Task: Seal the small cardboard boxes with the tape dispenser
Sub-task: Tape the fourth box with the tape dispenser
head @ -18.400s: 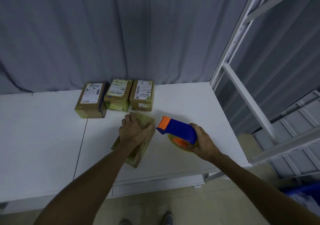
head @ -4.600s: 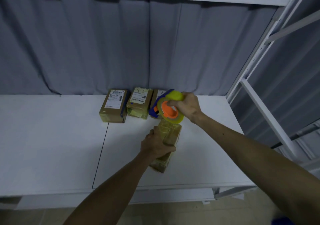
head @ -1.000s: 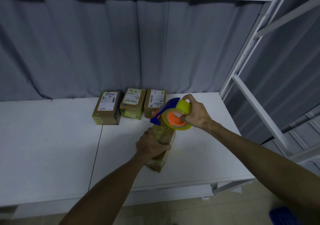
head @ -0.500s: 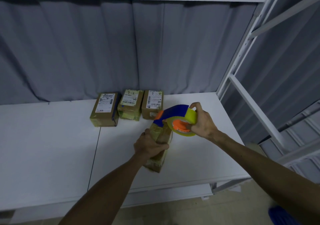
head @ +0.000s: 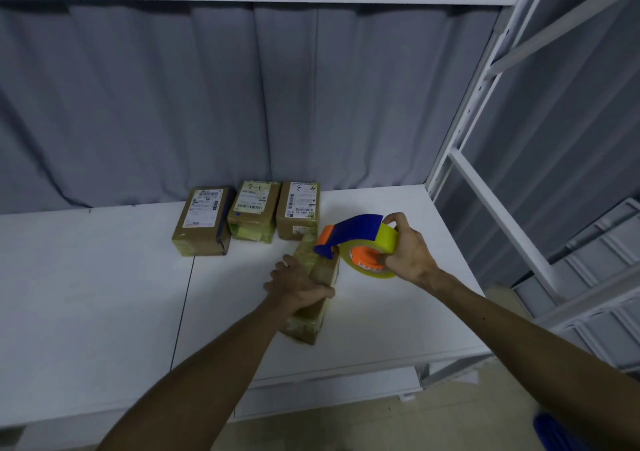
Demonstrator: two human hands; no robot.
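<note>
Box (head: 311,319) under left hand (head: 298,286); right hand (head: 410,253) grips dispenser (head: 360,242).

A person's left hand (head: 298,286) and right hand (head: 410,254) are bare, forearms (head: 221,357) uncovered all the way back from the fingers (head: 394,217).

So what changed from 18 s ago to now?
The small cardboard box went from lying flat to standing on a long edge, the left grip holding it throughout. The right grip brought the tape dispenser from beside the box to its far top end. The three labelled boxes at the back stayed put.
</note>
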